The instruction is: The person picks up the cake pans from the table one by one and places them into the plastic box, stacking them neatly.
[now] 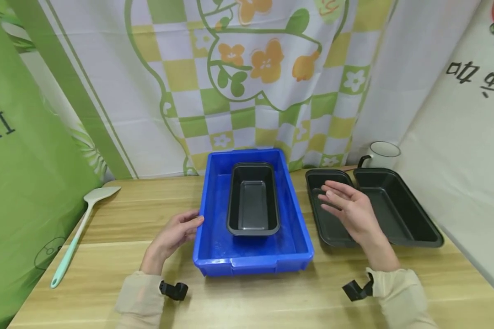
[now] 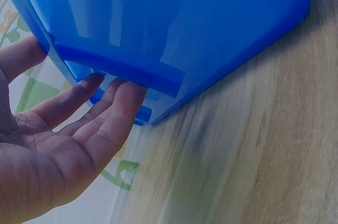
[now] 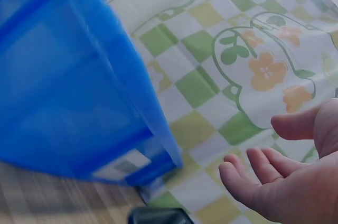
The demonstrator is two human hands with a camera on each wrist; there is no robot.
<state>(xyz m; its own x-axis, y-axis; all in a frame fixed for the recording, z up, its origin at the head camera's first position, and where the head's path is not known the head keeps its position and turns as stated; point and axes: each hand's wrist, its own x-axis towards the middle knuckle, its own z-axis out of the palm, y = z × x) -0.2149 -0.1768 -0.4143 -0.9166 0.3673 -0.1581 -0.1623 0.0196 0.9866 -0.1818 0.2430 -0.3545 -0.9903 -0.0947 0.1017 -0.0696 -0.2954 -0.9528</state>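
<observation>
- My left grip (image 1: 180, 228) holds the left long wall of the blue rectangular plastic bin (image 1: 253, 265), thumb at the rim, fingers against the outside; the left wrist view is dim, so how firmly I can't tell.
- From that grip the bin lies just rightward, long axis running away from me.
- My right grip (image 1: 351, 212), loosely spread and holding nothing, is apart from it; left is nearer.
- Inside the bin sits the black oblong loaf pan (image 1: 253, 205), roughly parallel with it.

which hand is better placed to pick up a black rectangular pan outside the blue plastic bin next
Likely the right hand: it's empty, over one black rectangular pan in the head view, while the left hand holds the blue plastic bin.
</observation>
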